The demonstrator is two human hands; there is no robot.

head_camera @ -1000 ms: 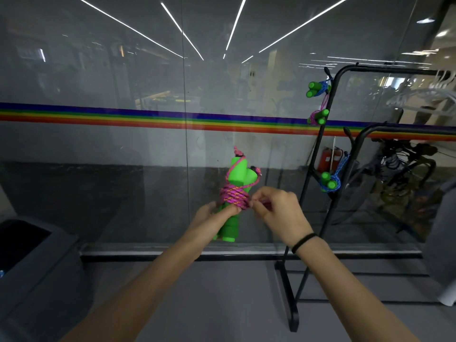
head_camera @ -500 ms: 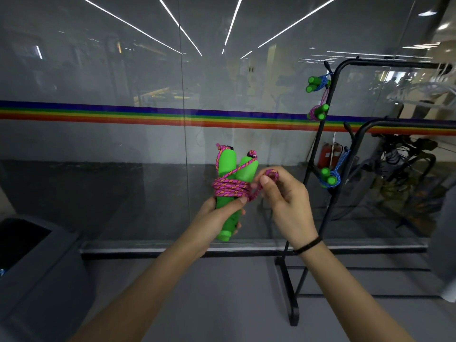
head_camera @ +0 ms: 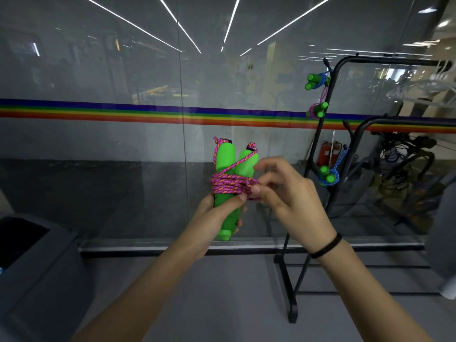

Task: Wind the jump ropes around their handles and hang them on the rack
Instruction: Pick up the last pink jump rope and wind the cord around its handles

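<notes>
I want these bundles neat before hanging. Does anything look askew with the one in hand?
Slightly. The two green handles splay apart at the top instead of lying parallel, and one strand of the pink rope crosses them diagonally above the coil. The right hand pinches the rope there.

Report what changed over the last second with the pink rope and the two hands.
The green handles straightened from a tilt to nearly upright. The right hand lifted a loop of the pink rope beside them, then came back down to the coil, where it pinches the rope. The left hand kept its grip low on the handles; the three hung ropes on the rack stayed put.
</notes>
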